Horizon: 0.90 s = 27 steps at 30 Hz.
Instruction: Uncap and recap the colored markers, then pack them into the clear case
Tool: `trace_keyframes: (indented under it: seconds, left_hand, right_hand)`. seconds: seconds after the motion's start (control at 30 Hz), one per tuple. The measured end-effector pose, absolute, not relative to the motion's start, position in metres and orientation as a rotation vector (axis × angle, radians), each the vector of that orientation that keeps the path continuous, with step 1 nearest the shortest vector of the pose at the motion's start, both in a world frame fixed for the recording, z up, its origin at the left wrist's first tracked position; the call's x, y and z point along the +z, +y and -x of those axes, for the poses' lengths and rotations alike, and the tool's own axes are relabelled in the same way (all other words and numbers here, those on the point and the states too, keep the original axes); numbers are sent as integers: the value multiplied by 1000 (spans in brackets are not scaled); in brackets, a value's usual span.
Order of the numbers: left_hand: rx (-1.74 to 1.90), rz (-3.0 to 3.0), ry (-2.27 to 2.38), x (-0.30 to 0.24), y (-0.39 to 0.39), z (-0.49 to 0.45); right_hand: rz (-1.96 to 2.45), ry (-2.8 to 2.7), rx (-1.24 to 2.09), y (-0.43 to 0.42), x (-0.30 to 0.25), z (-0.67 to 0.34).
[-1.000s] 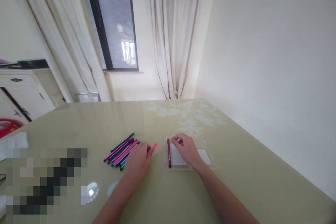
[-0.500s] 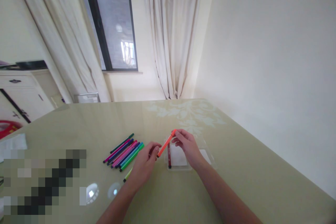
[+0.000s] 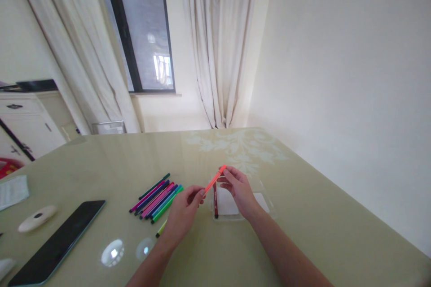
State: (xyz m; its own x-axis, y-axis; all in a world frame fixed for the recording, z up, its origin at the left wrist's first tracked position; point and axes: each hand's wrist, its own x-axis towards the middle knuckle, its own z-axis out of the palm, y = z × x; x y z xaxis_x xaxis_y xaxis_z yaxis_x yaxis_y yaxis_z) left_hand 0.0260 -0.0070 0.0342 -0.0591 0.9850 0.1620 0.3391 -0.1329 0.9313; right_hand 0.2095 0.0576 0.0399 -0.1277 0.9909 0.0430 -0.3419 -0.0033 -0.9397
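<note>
An orange felt-tip marker (image 3: 213,181) is held slantwise above the table between my two hands. My left hand (image 3: 183,208) pinches its lower end, while the fingers of my right hand (image 3: 240,190) grip its upper end. Beneath my right hand lies a clear plastic case (image 3: 272,208) with a white sheet (image 3: 226,202) inside. A dark red marker (image 3: 216,206) rests along the case's left side. To the left of my left hand, several markers (image 3: 159,198) in pink, blue, purple and green lie side by side. A yellow-green marker (image 3: 160,230) is partly covered by my left forearm.
A black tablet-like slab (image 3: 60,240) lies at the table's left, near a white oval object (image 3: 37,219) and a paper (image 3: 13,192). The wall (image 3: 336,98) runs along the table's right edge. A white cabinet (image 3: 30,121) stands behind on the left.
My left hand has closed on the orange marker's lower end, where its fingers were looser before. My right hand keeps its grip. The view has shifted slightly.
</note>
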Motion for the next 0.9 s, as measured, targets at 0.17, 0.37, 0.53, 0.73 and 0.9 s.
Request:
trace_keyframes:
  seconds: [0.17, 0.37, 0.53, 0.73, 0.9]
  left_hand:
    - [1246, -1511, 1458, 37, -8, -28]
    - [1280, -1517, 1468, 33, -10, -31]
    - [1303, -1541, 1467, 32, -11, -34]
    - [1234, -1591, 1416, 35, -13, -36]
    - [1115, -1870, 1470, 30, -14, -34]
  right_hand:
    - [872, -1065, 1476, 54, 41, -208]
    - [868, -1050, 1506, 55, 41, -208]
    - [886, -1037, 1522, 53, 44, -208]
    - [912, -1077, 1474, 55, 43, -209]
    - [971, -1071, 1322, 65, 45, -225]
